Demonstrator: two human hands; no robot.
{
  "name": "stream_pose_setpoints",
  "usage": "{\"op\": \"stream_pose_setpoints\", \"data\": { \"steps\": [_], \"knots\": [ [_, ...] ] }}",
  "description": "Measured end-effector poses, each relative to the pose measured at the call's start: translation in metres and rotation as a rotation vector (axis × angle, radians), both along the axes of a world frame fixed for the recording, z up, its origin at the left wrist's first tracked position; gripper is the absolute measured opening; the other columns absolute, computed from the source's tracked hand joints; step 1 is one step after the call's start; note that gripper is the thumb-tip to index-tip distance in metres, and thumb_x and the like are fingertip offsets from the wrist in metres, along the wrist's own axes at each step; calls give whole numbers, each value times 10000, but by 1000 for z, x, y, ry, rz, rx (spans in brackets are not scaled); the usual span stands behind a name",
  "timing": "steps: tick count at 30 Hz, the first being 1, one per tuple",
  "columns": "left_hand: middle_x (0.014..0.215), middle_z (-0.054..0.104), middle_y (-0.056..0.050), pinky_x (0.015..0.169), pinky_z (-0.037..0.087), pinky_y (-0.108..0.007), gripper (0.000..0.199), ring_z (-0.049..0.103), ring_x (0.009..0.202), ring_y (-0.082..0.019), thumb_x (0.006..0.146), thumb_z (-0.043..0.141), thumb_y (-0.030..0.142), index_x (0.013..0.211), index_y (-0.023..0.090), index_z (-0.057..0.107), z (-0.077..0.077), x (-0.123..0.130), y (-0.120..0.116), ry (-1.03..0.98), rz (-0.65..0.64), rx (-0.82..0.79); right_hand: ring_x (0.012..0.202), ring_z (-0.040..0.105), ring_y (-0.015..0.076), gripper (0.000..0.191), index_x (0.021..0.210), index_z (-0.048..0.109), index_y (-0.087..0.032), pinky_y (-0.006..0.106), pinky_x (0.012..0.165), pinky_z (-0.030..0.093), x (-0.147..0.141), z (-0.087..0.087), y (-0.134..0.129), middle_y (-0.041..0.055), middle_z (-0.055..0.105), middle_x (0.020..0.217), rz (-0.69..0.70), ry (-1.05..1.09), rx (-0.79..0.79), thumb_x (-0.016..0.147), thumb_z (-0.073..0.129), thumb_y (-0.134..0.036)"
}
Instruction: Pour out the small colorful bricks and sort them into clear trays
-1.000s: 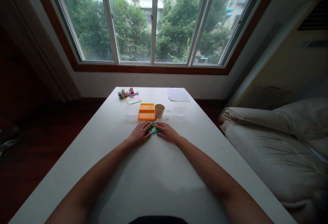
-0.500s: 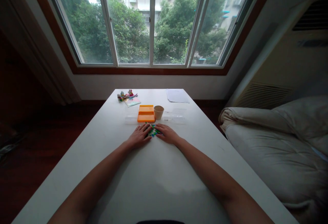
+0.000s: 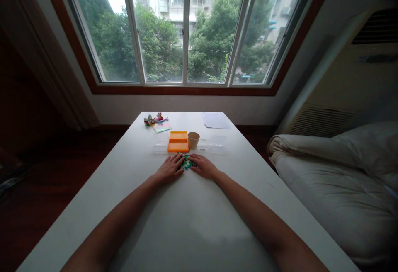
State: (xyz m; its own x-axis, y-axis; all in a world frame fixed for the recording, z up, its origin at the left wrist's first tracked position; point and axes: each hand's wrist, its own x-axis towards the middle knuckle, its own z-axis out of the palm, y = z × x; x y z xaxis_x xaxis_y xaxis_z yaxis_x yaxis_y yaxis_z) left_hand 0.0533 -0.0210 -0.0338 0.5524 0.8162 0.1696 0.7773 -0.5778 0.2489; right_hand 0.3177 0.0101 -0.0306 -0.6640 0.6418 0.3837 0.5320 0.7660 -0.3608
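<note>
Between my two hands lies a small pile of tiny green, blue and white pieces (image 3: 187,162) on the white table (image 3: 189,214); their exact kind is too small to tell. My left hand (image 3: 170,167) rests palm down at the pile's left side, fingers stretched out and partly over it. From the right, my right hand (image 3: 203,166) lies flat with its fingertips at the pile's edge. Some pieces are hidden under the fingers. Just beyond the hands are an open orange case (image 3: 178,142) and, touching or very near it, a brown paper cup (image 3: 193,140).
Clear plastic trays (image 3: 214,145) lie flat on both sides of the case and cup. Small colourful figures (image 3: 155,119) and a printed card (image 3: 162,127) are at the far left. White paper sheets (image 3: 216,120) lie far right. A cushioned seat (image 3: 329,189) stands beside the table.
The camera view has tilted up slightly, so everything sits a little lower. My hands stay around the pile, with slightly more of the pieces showing between them.
</note>
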Motion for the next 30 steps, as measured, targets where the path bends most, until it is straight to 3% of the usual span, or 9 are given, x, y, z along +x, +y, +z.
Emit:
{"op": "stream_pose_setpoints", "data": {
  "steps": [11, 22, 26, 30],
  "knots": [
    [1676, 187, -31, 1234, 183, -537, 637, 157, 1545, -282, 1000, 392, 574, 1585, 369, 241, 0, 0, 0, 16, -25, 22, 1351, 516, 278, 548, 1450, 529, -286, 484, 1137, 422, 0, -4, 4, 100, 550, 1456, 2, -9, 6, 921, 641, -378],
    [1655, 251, -89, 1228, 217, -485, 685, 211, 1530, -271, 992, 412, 551, 1588, 249, 259, 1, -1, -1, -20, 0, 49, 1347, 514, 278, 550, 1451, 527, -279, 475, 1137, 419, -1, -4, 3, 99, 550, 1454, -4, -11, 11, 921, 638, -374],
    [1647, 269, -100, 1226, 221, -491, 689, 229, 1522, -287, 986, 413, 562, 1576, 225, 298, 0, 0, -1, -11, 25, 44, 1254, 584, 255, 429, 1356, 614, -278, 437, 1087, 470, -1, -1, 1, 84, 624, 1360, -57, 56, 20, 932, 624, -338],
    [1650, 270, -64, 1222, 227, -513, 644, 248, 1513, -296, 988, 418, 558, 1569, 297, 317, 1, -1, -1, -7, 28, 34, 1151, 630, 229, 235, 1149, 720, -285, 404, 1027, 510, 0, 3, 0, 58, 687, 1231, -113, 130, 26, 942, 614, -310]
  ]
}}
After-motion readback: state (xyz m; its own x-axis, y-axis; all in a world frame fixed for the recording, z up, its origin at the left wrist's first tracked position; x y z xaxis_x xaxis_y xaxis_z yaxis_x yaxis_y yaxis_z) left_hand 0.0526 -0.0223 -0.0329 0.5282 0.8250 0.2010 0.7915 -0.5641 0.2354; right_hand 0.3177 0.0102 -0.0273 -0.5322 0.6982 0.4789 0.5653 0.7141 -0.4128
